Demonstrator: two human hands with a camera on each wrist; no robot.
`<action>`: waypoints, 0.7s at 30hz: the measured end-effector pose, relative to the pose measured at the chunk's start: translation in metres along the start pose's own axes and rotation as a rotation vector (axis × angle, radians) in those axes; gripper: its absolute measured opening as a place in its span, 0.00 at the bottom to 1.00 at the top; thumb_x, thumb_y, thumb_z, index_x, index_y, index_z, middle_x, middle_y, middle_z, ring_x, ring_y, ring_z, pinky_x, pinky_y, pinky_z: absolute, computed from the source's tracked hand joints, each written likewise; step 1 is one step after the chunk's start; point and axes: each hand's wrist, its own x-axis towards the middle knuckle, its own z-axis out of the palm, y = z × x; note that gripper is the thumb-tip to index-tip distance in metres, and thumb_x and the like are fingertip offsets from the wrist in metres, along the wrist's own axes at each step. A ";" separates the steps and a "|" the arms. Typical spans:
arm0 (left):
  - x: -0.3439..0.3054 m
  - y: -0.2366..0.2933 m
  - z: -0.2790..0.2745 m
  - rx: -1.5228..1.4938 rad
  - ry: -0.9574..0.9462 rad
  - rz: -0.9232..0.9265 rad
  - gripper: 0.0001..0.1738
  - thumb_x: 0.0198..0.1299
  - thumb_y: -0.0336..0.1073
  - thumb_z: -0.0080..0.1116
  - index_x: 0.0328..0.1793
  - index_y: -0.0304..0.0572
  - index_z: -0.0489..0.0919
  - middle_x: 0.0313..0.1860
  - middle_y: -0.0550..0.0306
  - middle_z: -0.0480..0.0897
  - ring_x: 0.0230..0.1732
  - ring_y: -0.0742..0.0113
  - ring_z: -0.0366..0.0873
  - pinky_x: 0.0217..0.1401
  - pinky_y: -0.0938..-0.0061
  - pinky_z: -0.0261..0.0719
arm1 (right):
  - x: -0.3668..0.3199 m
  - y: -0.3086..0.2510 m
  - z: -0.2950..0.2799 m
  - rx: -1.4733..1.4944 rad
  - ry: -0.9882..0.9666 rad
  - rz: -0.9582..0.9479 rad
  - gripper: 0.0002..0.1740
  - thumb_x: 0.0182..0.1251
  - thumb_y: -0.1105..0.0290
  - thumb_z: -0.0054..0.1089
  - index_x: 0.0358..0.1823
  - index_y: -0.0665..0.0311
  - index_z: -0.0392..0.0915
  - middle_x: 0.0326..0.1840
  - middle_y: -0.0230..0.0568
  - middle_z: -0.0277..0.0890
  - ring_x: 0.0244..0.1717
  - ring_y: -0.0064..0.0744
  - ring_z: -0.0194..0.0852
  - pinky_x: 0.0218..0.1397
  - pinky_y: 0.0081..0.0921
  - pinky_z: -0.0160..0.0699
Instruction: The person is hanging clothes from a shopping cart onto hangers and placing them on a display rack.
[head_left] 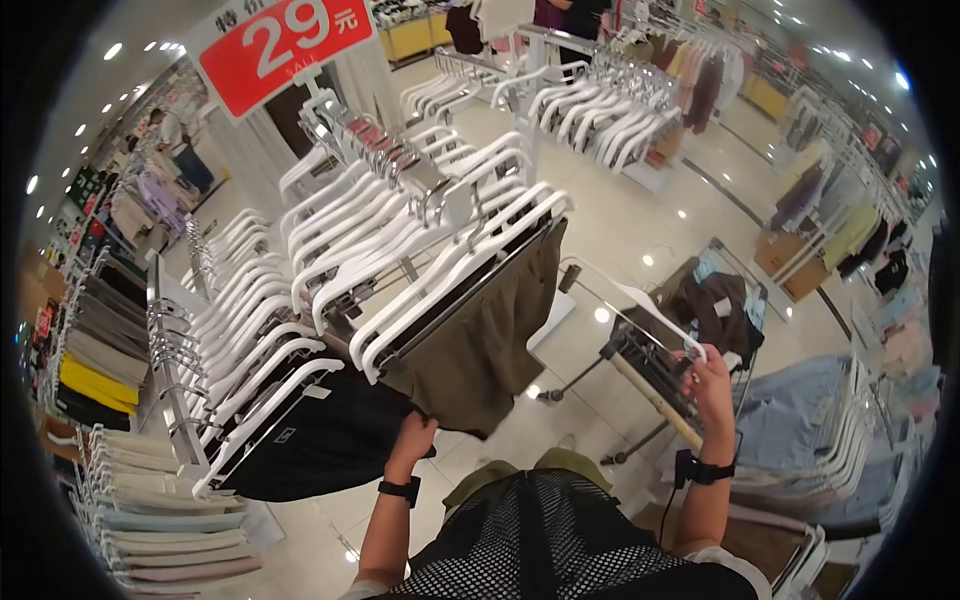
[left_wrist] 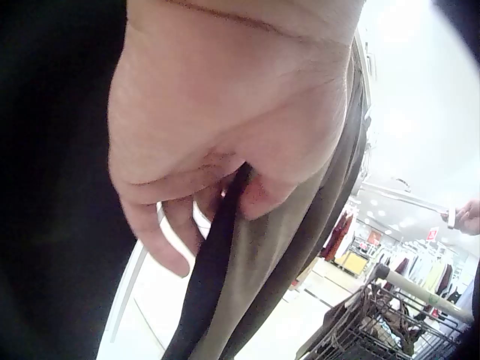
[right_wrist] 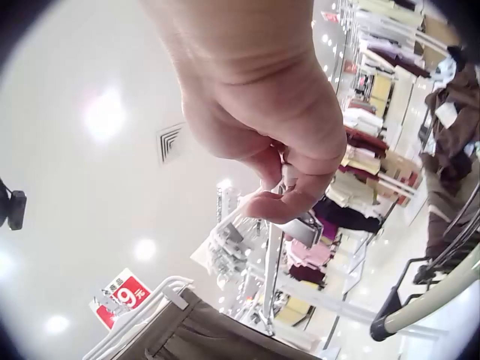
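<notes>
My left hand [head_left: 412, 440] is at the lower edge of the hanging clothes, between a black garment [head_left: 305, 435] and brown trousers [head_left: 480, 340]. In the left wrist view, its thumb and fingers pinch a dark fabric edge [left_wrist: 212, 281], with brown cloth [left_wrist: 262, 262] close beside it. Out to the right, my right hand [head_left: 708, 380] grips one end of a white hanger [head_left: 655, 308], which carries no garment. The right wrist view shows the fingers [right_wrist: 289, 206] curled round it. The brown trousers hang from white clip hangers on the rack.
A rack of white hangers [head_left: 240, 300] stands ahead under a red price sign [head_left: 290, 50]. To the right is a shopping cart [head_left: 650, 385] with dark clothes [head_left: 715, 310] in it. Denim on hangers [head_left: 800, 400] is at the near right, and more clothes racks line both sides.
</notes>
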 end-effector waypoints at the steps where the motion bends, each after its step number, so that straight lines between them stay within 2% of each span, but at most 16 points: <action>1: -0.003 -0.011 0.001 0.038 -0.074 -0.036 0.21 0.64 0.35 0.57 0.60 0.30 0.79 0.46 0.35 0.86 0.50 0.40 0.85 0.54 0.58 0.81 | -0.017 0.001 -0.009 -0.012 0.033 -0.007 0.08 0.81 0.69 0.50 0.54 0.64 0.72 0.50 0.46 0.85 0.26 0.18 0.68 0.26 0.20 0.71; 2: -0.005 -0.020 0.000 0.035 -0.105 -0.034 0.21 0.64 0.35 0.57 0.60 0.30 0.79 0.46 0.35 0.86 0.50 0.40 0.85 0.54 0.58 0.81 | -0.035 0.003 -0.013 0.017 0.081 -0.009 0.09 0.82 0.67 0.50 0.54 0.64 0.72 0.49 0.44 0.85 0.25 0.18 0.67 0.25 0.19 0.68; 4: -0.010 -0.034 0.000 0.285 -0.486 -0.121 0.19 0.67 0.33 0.56 0.62 0.38 0.81 0.48 0.39 0.87 0.50 0.46 0.86 0.54 0.61 0.82 | -0.066 0.011 -0.024 0.020 0.128 -0.077 0.12 0.83 0.62 0.50 0.54 0.63 0.73 0.46 0.42 0.85 0.24 0.16 0.62 0.25 0.16 0.60; 5: -0.012 -0.033 0.001 0.282 -0.518 -0.116 0.19 0.67 0.33 0.56 0.62 0.38 0.81 0.48 0.39 0.87 0.50 0.46 0.86 0.54 0.61 0.82 | -0.080 0.015 -0.025 0.009 0.157 -0.072 0.12 0.83 0.62 0.50 0.54 0.63 0.73 0.46 0.42 0.85 0.24 0.16 0.62 0.25 0.16 0.60; 7: -0.016 -0.003 0.002 -0.013 -0.632 0.191 0.16 0.72 0.31 0.52 0.63 0.44 0.83 0.54 0.45 0.87 0.53 0.53 0.86 0.55 0.64 0.82 | -0.111 0.016 -0.022 -0.006 0.157 -0.013 0.12 0.83 0.62 0.50 0.54 0.62 0.73 0.44 0.40 0.84 0.24 0.16 0.62 0.26 0.15 0.62; 8: -0.020 0.016 0.005 -0.141 -0.614 0.150 0.15 0.74 0.29 0.51 0.63 0.41 0.83 0.60 0.49 0.85 0.57 0.59 0.85 0.57 0.66 0.82 | -0.123 0.017 -0.013 -0.050 0.139 -0.019 0.12 0.83 0.61 0.50 0.55 0.61 0.73 0.44 0.40 0.84 0.25 0.15 0.62 0.28 0.14 0.63; 9: -0.025 0.039 0.011 -0.137 -0.658 0.165 0.15 0.74 0.29 0.51 0.63 0.41 0.83 0.60 0.49 0.85 0.57 0.59 0.85 0.57 0.66 0.82 | -0.133 0.019 -0.009 -0.072 0.031 0.000 0.11 0.83 0.61 0.51 0.55 0.61 0.73 0.44 0.38 0.84 0.25 0.15 0.63 0.30 0.13 0.65; 11: -0.035 0.075 0.026 -0.474 -0.441 0.221 0.15 0.71 0.28 0.57 0.62 0.36 0.82 0.61 0.50 0.84 0.58 0.62 0.85 0.59 0.68 0.81 | -0.149 0.023 0.009 -0.125 -0.050 0.072 0.09 0.82 0.65 0.51 0.55 0.60 0.74 0.45 0.36 0.84 0.27 0.14 0.65 0.31 0.12 0.66; 12: -0.037 0.077 0.037 -0.565 -0.416 0.226 0.16 0.67 0.28 0.63 0.60 0.32 0.82 0.58 0.51 0.86 0.59 0.65 0.85 0.61 0.69 0.80 | -0.152 0.034 0.012 -0.145 -0.090 0.115 0.09 0.82 0.67 0.50 0.55 0.60 0.74 0.45 0.36 0.84 0.28 0.14 0.66 0.32 0.13 0.66; 13: -0.035 0.075 0.037 -0.562 -0.452 0.232 0.16 0.67 0.28 0.63 0.60 0.32 0.82 0.58 0.51 0.86 0.59 0.65 0.85 0.61 0.69 0.80 | -0.155 0.043 0.016 -0.164 -0.135 0.161 0.09 0.81 0.69 0.49 0.55 0.60 0.74 0.45 0.35 0.84 0.29 0.13 0.66 0.32 0.13 0.66; 15: -0.026 0.073 0.031 -0.286 -0.660 0.241 0.16 0.65 0.29 0.67 0.58 0.32 0.83 0.52 0.54 0.89 0.56 0.68 0.85 0.60 0.69 0.81 | -0.160 0.042 0.029 -0.149 -0.078 0.184 0.09 0.80 0.71 0.48 0.55 0.61 0.75 0.45 0.35 0.85 0.31 0.14 0.68 0.34 0.13 0.67; 16: -0.024 0.073 0.029 -0.280 -0.682 0.252 0.16 0.65 0.29 0.67 0.58 0.32 0.83 0.52 0.54 0.89 0.56 0.68 0.85 0.60 0.69 0.81 | -0.161 0.045 0.030 -0.125 -0.071 0.162 0.08 0.80 0.71 0.48 0.54 0.60 0.75 0.45 0.35 0.85 0.32 0.14 0.68 0.35 0.14 0.67; 19: -0.031 0.077 0.019 -0.445 -0.753 0.053 0.15 0.62 0.28 0.70 0.55 0.33 0.84 0.46 0.56 0.90 0.47 0.72 0.85 0.55 0.73 0.82 | -0.166 0.040 0.034 -0.089 -0.078 0.175 0.08 0.80 0.72 0.48 0.53 0.61 0.75 0.45 0.34 0.85 0.36 0.15 0.69 0.38 0.16 0.69; 20: -0.027 0.073 0.016 -0.347 -0.763 0.175 0.17 0.61 0.27 0.70 0.56 0.33 0.83 0.47 0.57 0.90 0.48 0.72 0.85 0.56 0.73 0.81 | -0.167 0.042 0.031 -0.166 -0.135 0.177 0.08 0.80 0.71 0.49 0.53 0.61 0.75 0.46 0.34 0.85 0.37 0.16 0.69 0.39 0.16 0.69; 21: -0.027 0.070 0.014 -0.340 -0.775 0.168 0.17 0.61 0.27 0.70 0.56 0.33 0.83 0.47 0.57 0.90 0.48 0.72 0.85 0.56 0.73 0.81 | -0.167 0.044 0.027 -0.243 -0.195 0.177 0.08 0.80 0.69 0.50 0.53 0.62 0.75 0.47 0.33 0.85 0.38 0.16 0.69 0.40 0.17 0.70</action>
